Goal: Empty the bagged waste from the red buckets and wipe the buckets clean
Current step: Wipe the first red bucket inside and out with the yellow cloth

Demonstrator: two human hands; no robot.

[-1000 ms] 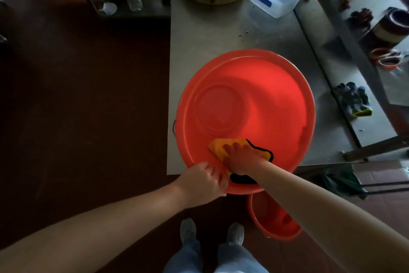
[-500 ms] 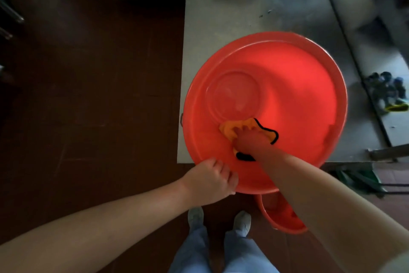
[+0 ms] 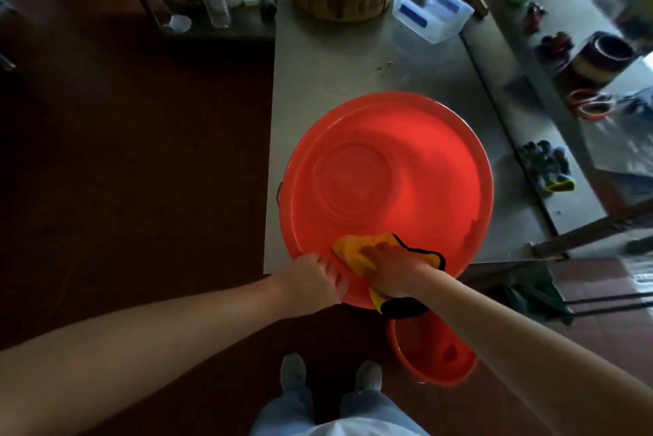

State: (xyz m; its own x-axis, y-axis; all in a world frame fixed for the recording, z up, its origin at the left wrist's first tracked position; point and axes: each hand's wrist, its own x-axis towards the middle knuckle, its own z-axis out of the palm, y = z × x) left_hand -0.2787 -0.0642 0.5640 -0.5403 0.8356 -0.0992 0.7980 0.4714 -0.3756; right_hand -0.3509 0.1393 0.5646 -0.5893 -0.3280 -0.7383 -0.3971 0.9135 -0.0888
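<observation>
We grip the near rim of the large red bucket, which stands at the steel table's near edge, with our curled left hand, our flat-fingered right hand pressing a yellow cloth against its inner wall, a smaller red bucket on the floor below.

One head-worn wide-angle cam, above the near table edge, facing forward and steeply down. Close range: bucket fills mid-frame, wearer's shoes at bottom edge. Floor left. Straight lines bow near the frame edges.
</observation>
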